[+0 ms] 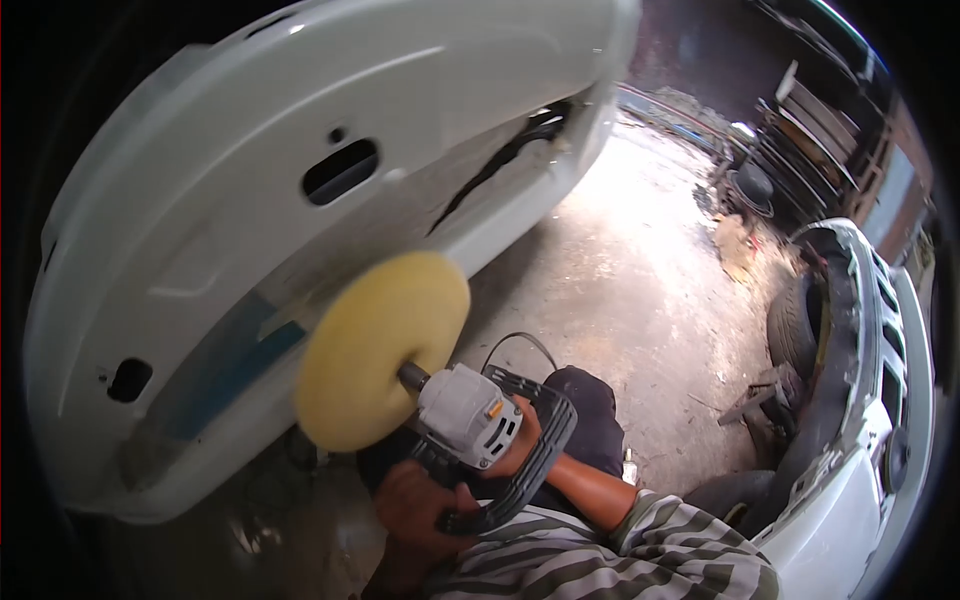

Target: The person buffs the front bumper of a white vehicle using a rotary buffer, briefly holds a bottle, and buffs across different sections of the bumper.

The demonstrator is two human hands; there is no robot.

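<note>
A grey polisher (463, 412) with a large round yellow pad (365, 370) is held in front of my body. My left hand (415, 505) is closed on its black handle (530, 480) at the lower end. My right hand (522, 440) wraps round the polisher's body behind that handle, its fingers partly hidden. The pad overlaps the lower edge of a big white car body panel (440, 110); whether it touches the panel I cannot tell. The pad's edge looks smeared by motion. A dull, dusty film and a blue patch (235, 370) mark the panel beside the pad.
A white car bumper (830, 520) stands at the right, with a tyre (793, 325) beside it. Stacked boards (810, 130) and a dark round pot-like object (750, 188) lie at the back right. A cable (525, 338) loops near my knee above the concrete floor (640, 300).
</note>
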